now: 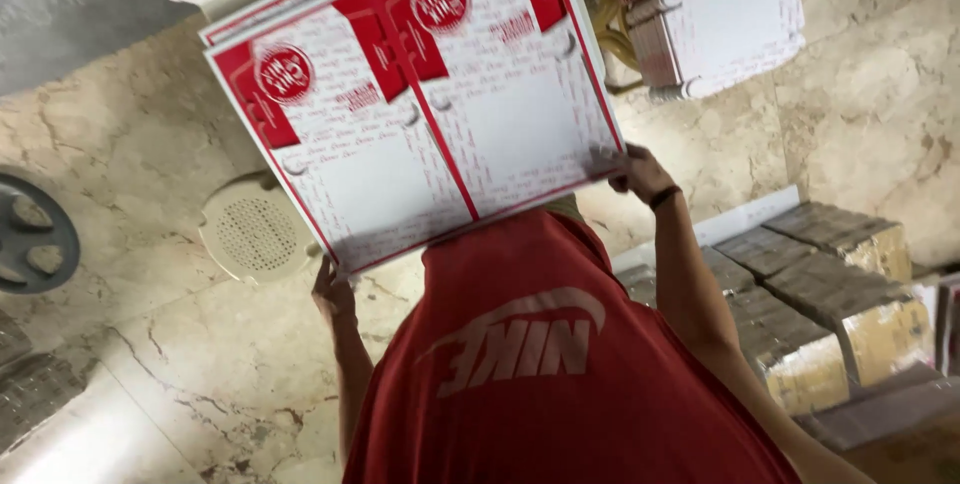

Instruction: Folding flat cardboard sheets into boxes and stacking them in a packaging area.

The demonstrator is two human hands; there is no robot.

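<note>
Hands, left hand [333,291] and right hand [640,172], each grasp one printed cardboard sheet [420,114].

Packing or storage workroom, marble floor [180,364], stacked printed flat boxes [430,104], wrapped cardboard bundles [820,314]
</note>
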